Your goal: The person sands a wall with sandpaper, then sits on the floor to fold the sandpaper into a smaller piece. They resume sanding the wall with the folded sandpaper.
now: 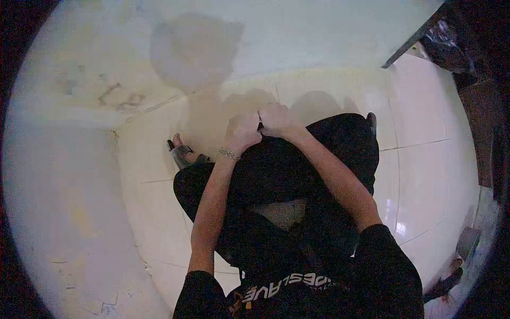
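My left hand point(243, 131), with a beaded bracelet point(229, 154) at its wrist, is closed in a fist. Right beside it, my right hand point(277, 119) is curled closed too. Both fists grip the top edge of a black cloth point(276, 165), and a bit of dark fabric shows between them. The cloth hangs down over my lap, its outline merging with my dark clothing. Below it, a pale patch point(281, 211) shows between my folded legs. My fingertips are hidden under the fists.
I sit on pale floor tiles point(425, 175) facing a stained light wall point(297, 37), with another wall point(64, 212) at left. A sandalled foot point(183, 154) sticks out at left. A dark shiny bag point(449, 45) is at upper right, and dark footwear point(445, 284) lies at lower right.
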### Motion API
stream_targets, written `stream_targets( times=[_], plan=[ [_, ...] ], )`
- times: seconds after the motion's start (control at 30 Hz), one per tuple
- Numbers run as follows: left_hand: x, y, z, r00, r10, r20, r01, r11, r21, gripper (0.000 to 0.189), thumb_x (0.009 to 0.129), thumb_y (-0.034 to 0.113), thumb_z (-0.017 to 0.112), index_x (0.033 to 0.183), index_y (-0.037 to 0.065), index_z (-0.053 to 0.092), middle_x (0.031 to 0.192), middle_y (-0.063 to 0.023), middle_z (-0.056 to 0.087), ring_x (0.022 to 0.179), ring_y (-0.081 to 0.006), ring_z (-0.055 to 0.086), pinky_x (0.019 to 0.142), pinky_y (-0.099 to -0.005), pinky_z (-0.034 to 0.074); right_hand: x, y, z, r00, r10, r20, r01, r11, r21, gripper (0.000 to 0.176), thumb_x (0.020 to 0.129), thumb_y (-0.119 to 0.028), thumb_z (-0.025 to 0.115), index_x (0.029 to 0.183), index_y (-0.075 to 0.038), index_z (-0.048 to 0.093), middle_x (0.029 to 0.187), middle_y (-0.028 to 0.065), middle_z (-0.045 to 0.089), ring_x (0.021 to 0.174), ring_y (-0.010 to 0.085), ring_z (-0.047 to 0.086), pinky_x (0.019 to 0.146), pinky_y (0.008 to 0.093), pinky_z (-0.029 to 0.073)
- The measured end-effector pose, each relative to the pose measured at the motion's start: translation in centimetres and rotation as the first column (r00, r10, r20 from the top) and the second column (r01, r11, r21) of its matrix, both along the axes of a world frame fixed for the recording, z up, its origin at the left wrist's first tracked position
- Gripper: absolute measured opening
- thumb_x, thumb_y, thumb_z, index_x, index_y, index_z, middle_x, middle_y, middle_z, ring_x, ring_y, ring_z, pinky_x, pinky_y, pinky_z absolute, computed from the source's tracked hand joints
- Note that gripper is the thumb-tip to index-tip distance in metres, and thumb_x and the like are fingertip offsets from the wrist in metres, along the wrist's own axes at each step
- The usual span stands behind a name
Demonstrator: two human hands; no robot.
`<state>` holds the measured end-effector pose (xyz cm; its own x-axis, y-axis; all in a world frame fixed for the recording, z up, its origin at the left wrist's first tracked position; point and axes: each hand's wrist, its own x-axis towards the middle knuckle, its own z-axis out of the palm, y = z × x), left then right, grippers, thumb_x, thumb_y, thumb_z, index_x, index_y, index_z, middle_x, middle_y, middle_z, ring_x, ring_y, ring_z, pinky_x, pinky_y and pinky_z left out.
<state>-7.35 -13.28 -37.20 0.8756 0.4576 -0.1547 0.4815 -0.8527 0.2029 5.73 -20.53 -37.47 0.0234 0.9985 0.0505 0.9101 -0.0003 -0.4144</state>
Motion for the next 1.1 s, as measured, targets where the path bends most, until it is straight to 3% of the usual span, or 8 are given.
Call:
stream_targets(
  times=[0.07, 0.13, 0.3, 0.4, 0.47, 0.6, 0.97, 1.1],
  plan=[
    [0.0, 0.0, -0.4, 0.999, 0.029, 0.032, -0.029, 1.000, -0.005, 0.023, 0.064, 0.013, 0.062, 0.084, 0.003, 0.060, 0.082, -0.0179, 0.064, 0.077, -0.0367, 0.063, 0.070, -0.0452, 0.051, -0.2, 0.7, -1.3, 0.999, -0.043, -0.009, 0.041, 0.988, -0.147, 0.029, 0.066, -0.024, 0.072, 0.084, -0.003, 0.064, 0.084, 0.0179, 0.065, 0.079, 0.0354, 0.064, 0.069, 0.0447, 0.053],
    [0.0, -0.2, -0.6, 0.997, 0.061, 0.043, -0.061, 0.998, -0.010, 0.023, 0.064, 0.014, 0.063, 0.084, 0.003, 0.060, 0.081, -0.0177, 0.064, 0.077, -0.0364, 0.062, 0.070, -0.0451, 0.051, -0.3, 0.2, -1.9, 0.999, -0.041, -0.005, 0.041, 0.995, 0.091, 0.030, 0.066, -0.025, 0.072, 0.085, -0.003, 0.064, 0.086, 0.0177, 0.065, 0.080, 0.0356, 0.064, 0.070, 0.0447, 0.053],
    [-0.4, 0.0, -2.8, 0.969, 0.038, 0.244, -0.058, 0.995, 0.076, 0.025, 0.066, 0.016, 0.065, 0.087, 0.004, 0.059, 0.081, -0.0181, 0.064, 0.078, -0.0355, 0.063, 0.069, -0.0452, 0.051, 0.1, 0.2, 0.3, 0.997, -0.045, -0.065, 0.042, 0.998, -0.043, 0.032, 0.065, -0.021, 0.073, 0.090, -0.003, 0.064, 0.088, 0.0184, 0.066, 0.084, 0.0360, 0.064, 0.072, 0.0445, 0.053],
    [0.2, 0.2, -0.4, 0.990, 0.122, 0.069, -0.122, 0.993, -0.006, 0.028, 0.067, 0.017, 0.066, 0.092, 0.004, 0.058, 0.080, -0.0182, 0.064, 0.078, -0.0351, 0.063, 0.069, -0.0448, 0.051, 0.1, -0.2, 2.8, 0.988, -0.026, -0.153, 0.032, 0.999, 0.036, 0.033, 0.065, -0.018, 0.073, 0.091, -0.002, 0.064, 0.089, 0.0195, 0.065, 0.086, 0.0364, 0.063, 0.074, 0.0443, 0.053],
    [0.0, -0.1, -0.3, 0.988, 0.117, 0.103, -0.120, 0.992, 0.024, 0.031, 0.068, 0.018, 0.067, 0.094, 0.004, 0.057, 0.081, -0.0179, 0.064, 0.078, -0.0344, 0.064, 0.068, -0.0446, 0.051, 0.0, -0.1, 2.0, 0.994, -0.054, -0.099, 0.051, 0.998, -0.032, 0.032, 0.065, -0.017, 0.074, 0.092, -0.002, 0.064, 0.089, 0.0204, 0.065, 0.086, 0.0369, 0.063, 0.075, 0.0447, 0.052],
    [-0.1, -0.3, -0.1, 0.978, 0.109, 0.176, -0.119, 0.992, 0.045, 0.034, 0.067, 0.021, 0.069, 0.095, 0.005, 0.056, 0.080, -0.0172, 0.064, 0.076, -0.0337, 0.064, 0.067, -0.0448, 0.052, 0.3, -0.1, 0.9, 0.993, -0.028, -0.118, 0.042, 0.992, 0.116, 0.032, 0.065, -0.017, 0.073, 0.092, -0.003, 0.063, 0.088, 0.0208, 0.065, 0.086, 0.0379, 0.063, 0.077, 0.0454, 0.051],
    [0.5, -0.6, 0.0, 0.980, 0.159, 0.117, -0.164, 0.986, 0.036, 0.029, 0.068, 0.019, 0.066, 0.091, 0.005, 0.057, 0.075, -0.0171, 0.064, 0.072, -0.0361, 0.064, 0.064, -0.0451, 0.052, 0.0, 0.6, -0.9, 0.996, -0.041, 0.085, 0.050, 0.993, -0.103, 0.034, 0.062, -0.017, 0.075, 0.090, -0.003, 0.061, 0.082, 0.0170, 0.065, 0.075, 0.0350, 0.064, 0.066, 0.0441, 0.052],
    [0.5, -0.5, -0.3, 0.988, 0.133, 0.071, -0.135, 0.991, 0.019, 0.029, 0.068, 0.019, 0.067, 0.091, 0.005, 0.057, 0.078, -0.0168, 0.064, 0.074, -0.0362, 0.063, 0.064, -0.0451, 0.051, 0.2, -0.1, -1.9, 0.995, 0.003, 0.098, -0.012, 0.995, 0.098, 0.031, 0.062, -0.018, 0.074, 0.087, -0.004, 0.061, 0.081, 0.0158, 0.065, 0.075, 0.0343, 0.064, 0.065, 0.0441, 0.052]
  ],
)
